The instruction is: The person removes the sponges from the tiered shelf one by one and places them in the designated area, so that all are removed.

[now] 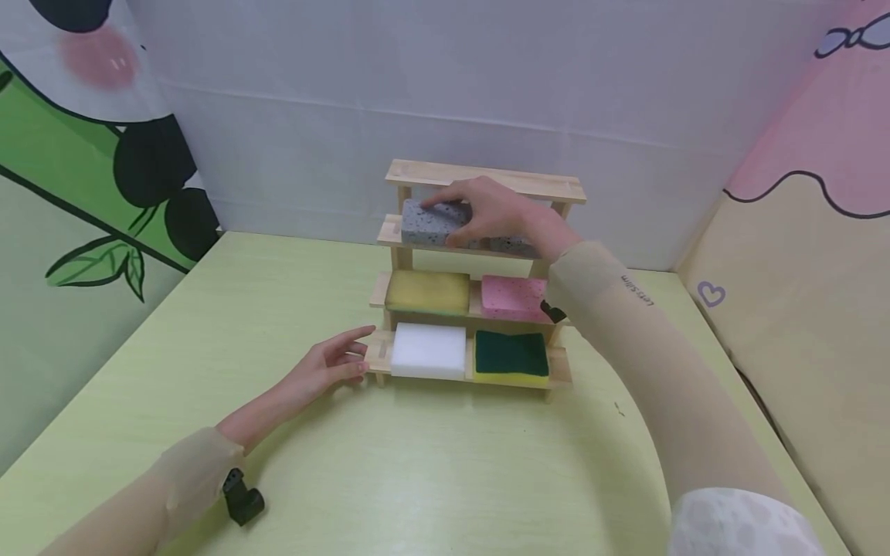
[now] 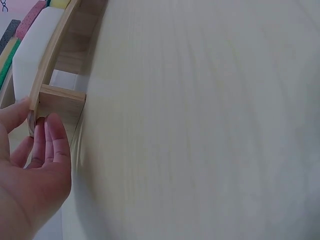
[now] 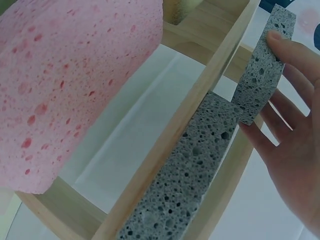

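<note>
A stepped wooden rack (image 1: 487, 176) stands in the middle of the table, with sponges on its tiers. My right hand (image 1: 499, 210) reaches over the second tier from the top and grips a grey speckled sponge (image 1: 426, 224) at its left side. In the right wrist view the thumb lies on that sponge's edge, and a second grey sponge (image 3: 185, 172) rests right beside it. Down at the lowest tier, my left hand (image 1: 328, 369) holds the left end of the shelf board (image 2: 50, 67), thumb above and fingers curled beneath. A white sponge (image 1: 428, 351) lies close to it.
Below the grey pair sit a yellow sponge (image 1: 427, 293) and a pink sponge (image 1: 513, 297). A green-topped yellow sponge (image 1: 511, 357) shares the bottom tier with the white one. Behind the rack hangs a pale cloth backdrop (image 1: 313, 154); printed panels flank the table (image 1: 292, 479).
</note>
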Demonstrator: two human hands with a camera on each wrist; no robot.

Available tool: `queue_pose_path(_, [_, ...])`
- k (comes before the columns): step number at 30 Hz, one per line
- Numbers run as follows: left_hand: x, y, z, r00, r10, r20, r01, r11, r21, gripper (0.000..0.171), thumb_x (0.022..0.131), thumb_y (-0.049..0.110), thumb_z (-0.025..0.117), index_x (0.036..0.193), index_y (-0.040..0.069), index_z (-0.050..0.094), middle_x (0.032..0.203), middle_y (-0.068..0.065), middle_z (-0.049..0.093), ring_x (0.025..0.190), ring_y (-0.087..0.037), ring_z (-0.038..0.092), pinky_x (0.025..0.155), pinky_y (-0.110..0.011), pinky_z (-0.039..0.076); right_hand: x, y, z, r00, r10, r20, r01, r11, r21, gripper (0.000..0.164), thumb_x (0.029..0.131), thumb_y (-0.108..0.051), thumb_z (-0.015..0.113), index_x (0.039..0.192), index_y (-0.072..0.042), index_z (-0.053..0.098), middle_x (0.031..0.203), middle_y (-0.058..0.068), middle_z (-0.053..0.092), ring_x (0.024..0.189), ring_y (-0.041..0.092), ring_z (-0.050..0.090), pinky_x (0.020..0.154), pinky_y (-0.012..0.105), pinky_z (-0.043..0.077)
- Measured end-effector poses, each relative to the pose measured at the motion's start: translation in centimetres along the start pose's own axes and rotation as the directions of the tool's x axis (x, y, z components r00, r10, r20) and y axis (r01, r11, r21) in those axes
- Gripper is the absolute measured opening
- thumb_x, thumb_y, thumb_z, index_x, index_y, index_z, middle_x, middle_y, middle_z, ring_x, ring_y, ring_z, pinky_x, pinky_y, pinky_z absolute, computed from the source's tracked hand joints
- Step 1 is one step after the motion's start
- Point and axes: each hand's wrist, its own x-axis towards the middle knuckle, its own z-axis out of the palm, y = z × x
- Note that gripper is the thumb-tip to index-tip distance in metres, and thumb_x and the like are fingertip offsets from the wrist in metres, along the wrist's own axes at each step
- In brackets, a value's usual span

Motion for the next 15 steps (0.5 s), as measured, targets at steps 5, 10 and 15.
queue_pose_path(5, [0.1, -0.1, -0.1, 1.000, -0.004, 0.000, 0.004, 1.000, -0.001, 0.067, 0.096, 0.016, 0.064, 0.155, 0.013, 0.032, 0.134, -0.021, 0.048, 0.105, -0.008, 0.062, 0.084, -0.028, 0.058, -0.3, -0.1, -0.7, 1.000, 0.006, -0.021, -0.006, 1.000, 0.011, 0.064, 0.085, -0.030, 0.076, 0.144, -0.030, 0.051, 0.149, 0.001, 0.049, 0.125, 0.018, 0.047, 0.108, 0.039, 0.040])
queue_pose_path(10, [0.1, 0.0, -0.2, 1.000, -0.004, 0.001, 0.004, 1.000, -0.007, 0.067, 0.096, 0.016, 0.065, 0.154, 0.013, 0.033, 0.133, -0.020, 0.048, 0.104, -0.008, 0.062, 0.084, -0.028, 0.059, -0.9, 0.1, -1.4, 0.999, 0.010, -0.041, -0.009, 1.000, 0.023, 0.065, 0.084, -0.032, 0.077, 0.144, -0.032, 0.051, 0.151, -0.002, 0.048, 0.133, 0.017, 0.044, 0.113, 0.040, 0.036])
queue_pose_path(15, [0.3, -0.1, -0.2, 1.000, 0.000, 0.005, 0.000, 1.000, -0.009, 0.067, 0.095, 0.015, 0.065, 0.154, 0.012, 0.033, 0.132, -0.019, 0.049, 0.103, -0.007, 0.062, 0.083, -0.028, 0.059, -1.7, 0.6, -2.1, 0.998, 0.001, -0.064, 0.001, 1.000, 0.026, 0.064, 0.085, -0.032, 0.077, 0.144, -0.030, 0.052, 0.152, -0.003, 0.047, 0.140, 0.017, 0.041, 0.116, 0.040, 0.035])
